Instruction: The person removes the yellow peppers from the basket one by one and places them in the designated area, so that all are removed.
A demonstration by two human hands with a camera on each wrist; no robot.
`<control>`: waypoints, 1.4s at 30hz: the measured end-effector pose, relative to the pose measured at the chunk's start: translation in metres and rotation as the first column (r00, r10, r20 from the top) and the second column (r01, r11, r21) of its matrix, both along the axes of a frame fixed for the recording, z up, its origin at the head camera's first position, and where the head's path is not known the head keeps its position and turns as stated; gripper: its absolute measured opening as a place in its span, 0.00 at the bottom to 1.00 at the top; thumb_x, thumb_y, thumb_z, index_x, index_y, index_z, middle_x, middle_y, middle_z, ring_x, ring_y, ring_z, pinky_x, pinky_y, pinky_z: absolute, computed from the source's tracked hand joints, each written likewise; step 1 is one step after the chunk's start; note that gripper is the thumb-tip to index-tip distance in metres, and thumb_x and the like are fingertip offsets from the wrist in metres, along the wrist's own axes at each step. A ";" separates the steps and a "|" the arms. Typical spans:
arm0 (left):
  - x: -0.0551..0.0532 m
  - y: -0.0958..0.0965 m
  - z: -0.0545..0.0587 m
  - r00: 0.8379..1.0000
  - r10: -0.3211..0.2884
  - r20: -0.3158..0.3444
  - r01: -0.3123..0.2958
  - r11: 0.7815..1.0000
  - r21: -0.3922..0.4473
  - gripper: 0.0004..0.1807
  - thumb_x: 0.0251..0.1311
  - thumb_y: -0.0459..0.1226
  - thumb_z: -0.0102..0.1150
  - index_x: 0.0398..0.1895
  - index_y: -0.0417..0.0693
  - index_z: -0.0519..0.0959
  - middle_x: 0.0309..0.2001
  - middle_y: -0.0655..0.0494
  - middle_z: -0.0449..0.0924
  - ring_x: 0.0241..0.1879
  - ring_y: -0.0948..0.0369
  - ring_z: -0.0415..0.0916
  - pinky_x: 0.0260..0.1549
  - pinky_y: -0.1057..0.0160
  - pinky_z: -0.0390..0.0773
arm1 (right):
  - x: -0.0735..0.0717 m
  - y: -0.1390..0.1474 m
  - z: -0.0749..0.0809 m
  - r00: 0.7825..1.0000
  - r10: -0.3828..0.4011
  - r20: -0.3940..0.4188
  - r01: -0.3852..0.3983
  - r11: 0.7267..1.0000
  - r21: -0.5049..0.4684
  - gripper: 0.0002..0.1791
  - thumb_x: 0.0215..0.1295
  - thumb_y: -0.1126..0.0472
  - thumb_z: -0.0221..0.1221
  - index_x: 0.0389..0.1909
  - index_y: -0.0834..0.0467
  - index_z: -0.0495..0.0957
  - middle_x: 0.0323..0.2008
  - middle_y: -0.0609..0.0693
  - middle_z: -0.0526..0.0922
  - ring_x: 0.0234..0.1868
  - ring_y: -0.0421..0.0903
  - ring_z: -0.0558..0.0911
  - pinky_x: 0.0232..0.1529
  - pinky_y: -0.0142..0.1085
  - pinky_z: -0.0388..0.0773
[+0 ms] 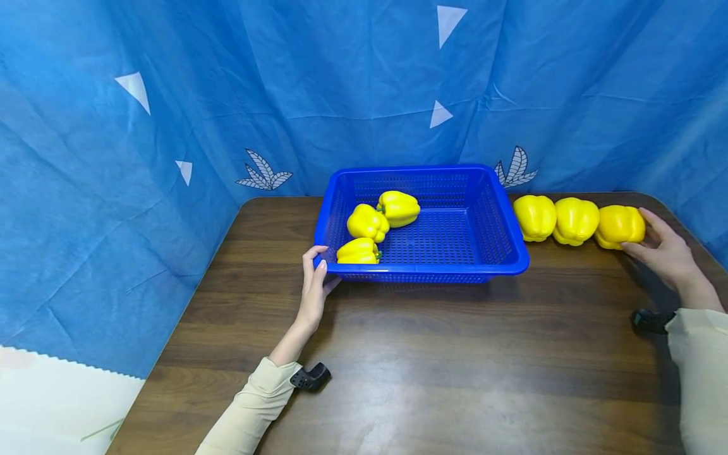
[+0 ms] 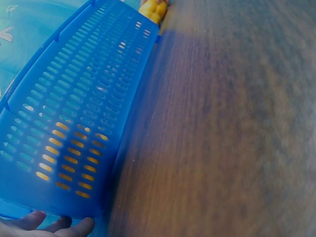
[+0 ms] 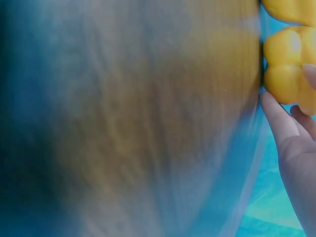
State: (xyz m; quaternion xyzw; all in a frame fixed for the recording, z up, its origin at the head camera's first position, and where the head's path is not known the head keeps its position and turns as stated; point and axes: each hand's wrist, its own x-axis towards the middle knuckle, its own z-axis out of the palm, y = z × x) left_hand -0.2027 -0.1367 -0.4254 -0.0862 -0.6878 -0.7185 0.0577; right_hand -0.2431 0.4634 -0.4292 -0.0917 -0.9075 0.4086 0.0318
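A blue plastic basket stands toward the back of the table, with three yellow bell peppers in its left part. My left hand grips the rim at the near left corner; its fingertips show against the basket in the left wrist view. To the right of the basket, three more yellow peppers sit in a row: one beside the basket, a middle one and an end one. My right hand holds the end pepper from its right side, thumb in front and fingers toward the back.
The brown wooden table extends in front of the basket. A blue patterned cloth hangs close behind the table and along its sides. Pale cloth shows at the lower left.
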 end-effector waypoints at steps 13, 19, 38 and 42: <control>0.000 0.000 0.000 1.000 0.001 -0.006 -0.001 1.000 -0.001 0.22 0.68 0.41 0.32 0.62 0.45 0.51 0.68 0.46 0.44 0.67 0.42 0.52 0.58 0.31 0.61 | 0.001 -0.010 0.003 0.999 -0.031 -0.018 0.031 0.999 0.010 0.42 0.68 0.46 0.45 0.73 0.42 0.28 0.74 0.63 0.32 0.72 0.67 0.41 0.67 0.62 0.46; 0.001 -0.001 -0.001 1.000 0.001 -0.002 -0.001 1.000 -0.007 0.22 0.68 0.41 0.32 0.62 0.45 0.51 0.68 0.46 0.43 0.67 0.42 0.52 0.58 0.31 0.61 | 0.003 -0.009 0.005 1.000 -0.009 -0.004 0.009 1.000 0.001 0.42 0.67 0.46 0.46 0.72 0.38 0.28 0.74 0.59 0.30 0.73 0.64 0.39 0.68 0.60 0.45; 0.000 0.000 -0.001 1.000 0.001 -0.009 -0.001 1.000 0.015 0.22 0.68 0.42 0.32 0.63 0.44 0.51 0.68 0.46 0.44 0.67 0.42 0.52 0.59 0.31 0.60 | 0.008 -0.012 0.017 0.999 0.031 0.043 -0.032 0.998 0.046 0.46 0.69 0.50 0.47 0.72 0.57 0.24 0.71 0.68 0.28 0.70 0.71 0.38 0.64 0.67 0.43; 0.000 0.000 -0.001 1.000 0.000 -0.011 0.000 1.000 0.011 0.23 0.68 0.42 0.32 0.63 0.44 0.50 0.68 0.46 0.44 0.68 0.41 0.51 0.59 0.31 0.60 | 0.010 -0.013 0.016 0.999 0.022 0.039 -0.024 0.998 0.060 0.47 0.69 0.49 0.47 0.72 0.58 0.25 0.71 0.69 0.28 0.69 0.73 0.39 0.63 0.68 0.45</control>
